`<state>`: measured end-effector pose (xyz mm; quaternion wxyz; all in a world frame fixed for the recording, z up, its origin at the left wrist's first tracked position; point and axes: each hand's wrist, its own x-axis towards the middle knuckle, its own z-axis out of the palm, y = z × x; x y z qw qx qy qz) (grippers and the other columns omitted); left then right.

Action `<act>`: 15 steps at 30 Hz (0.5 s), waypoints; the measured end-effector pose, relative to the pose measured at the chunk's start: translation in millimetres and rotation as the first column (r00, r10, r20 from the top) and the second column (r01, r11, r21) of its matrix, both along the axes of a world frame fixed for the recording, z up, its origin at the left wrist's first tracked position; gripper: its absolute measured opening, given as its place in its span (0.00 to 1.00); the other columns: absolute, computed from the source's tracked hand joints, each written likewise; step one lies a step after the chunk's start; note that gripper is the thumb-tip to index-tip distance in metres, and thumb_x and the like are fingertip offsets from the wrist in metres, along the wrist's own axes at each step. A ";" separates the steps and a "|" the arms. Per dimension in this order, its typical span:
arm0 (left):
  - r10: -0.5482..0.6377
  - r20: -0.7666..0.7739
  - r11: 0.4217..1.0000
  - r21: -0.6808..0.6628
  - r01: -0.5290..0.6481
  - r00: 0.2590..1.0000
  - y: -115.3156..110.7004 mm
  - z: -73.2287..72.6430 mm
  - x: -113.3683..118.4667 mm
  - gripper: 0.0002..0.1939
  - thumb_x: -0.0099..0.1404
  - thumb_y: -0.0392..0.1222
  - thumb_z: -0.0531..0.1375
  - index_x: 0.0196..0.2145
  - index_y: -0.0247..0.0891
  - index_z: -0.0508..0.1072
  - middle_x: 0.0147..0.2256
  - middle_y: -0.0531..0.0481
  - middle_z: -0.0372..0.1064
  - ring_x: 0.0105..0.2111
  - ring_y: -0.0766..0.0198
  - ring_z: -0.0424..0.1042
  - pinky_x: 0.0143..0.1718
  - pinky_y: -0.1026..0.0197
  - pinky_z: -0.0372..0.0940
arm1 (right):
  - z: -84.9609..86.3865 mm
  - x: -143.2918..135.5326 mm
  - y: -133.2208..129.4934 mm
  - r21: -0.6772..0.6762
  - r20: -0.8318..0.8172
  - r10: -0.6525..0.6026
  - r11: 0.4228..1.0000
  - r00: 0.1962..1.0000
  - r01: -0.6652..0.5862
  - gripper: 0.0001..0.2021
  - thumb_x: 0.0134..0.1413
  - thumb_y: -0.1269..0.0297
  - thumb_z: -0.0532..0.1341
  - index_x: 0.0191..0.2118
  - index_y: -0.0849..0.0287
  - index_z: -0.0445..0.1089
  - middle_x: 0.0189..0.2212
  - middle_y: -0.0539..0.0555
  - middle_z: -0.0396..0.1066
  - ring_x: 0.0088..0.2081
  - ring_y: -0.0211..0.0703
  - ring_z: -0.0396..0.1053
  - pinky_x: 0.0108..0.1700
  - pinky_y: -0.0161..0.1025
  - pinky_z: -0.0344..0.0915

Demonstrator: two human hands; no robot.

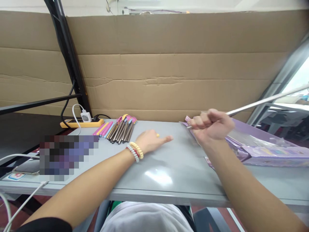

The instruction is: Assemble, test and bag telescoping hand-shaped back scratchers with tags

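My right hand [212, 127] is raised over the right side of the table, fingers wrapped round a long thin silver metal rod [263, 102]. The rod slants up to the right edge of view, and its short end shows left of my fist. My left hand [149, 141] is low over the middle of the table, fingers curled and thumb stretched out to the right. A small yellow bit [157, 135] peeks out at its fingers; the rest is hidden. Left of that hand lies a bundle of metal-shafted back scratchers [123, 130] with pink, yellow and blue heads, beside several coloured sleeves [103, 129].
Purple plastic packaging [272, 156] lies at the right under my forearm. A yellow power strip [72, 123] with a white plug [86, 116] sits at the back left. A pixelated patch covers the left table. Cardboard [169, 67] walls the back; a black frame post [72, 61] rises left.
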<state>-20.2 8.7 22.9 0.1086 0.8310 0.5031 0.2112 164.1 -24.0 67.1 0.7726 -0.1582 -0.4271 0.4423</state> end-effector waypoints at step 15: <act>0.107 0.020 0.981 0.161 -0.109 0.994 25.6 1.4 -20.7 0.14 0.66 0.43 0.44 0.33 0.37 0.68 0.32 0.44 0.72 0.34 0.58 0.70 0.32 0.60 0.58 | -25.7 -12.4 21.1 -0.183 0.276 0.290 0.952 0.916 -0.246 0.24 0.47 0.52 0.60 0.13 0.58 0.49 0.08 0.44 0.47 0.13 0.34 0.53 0.23 0.37 0.56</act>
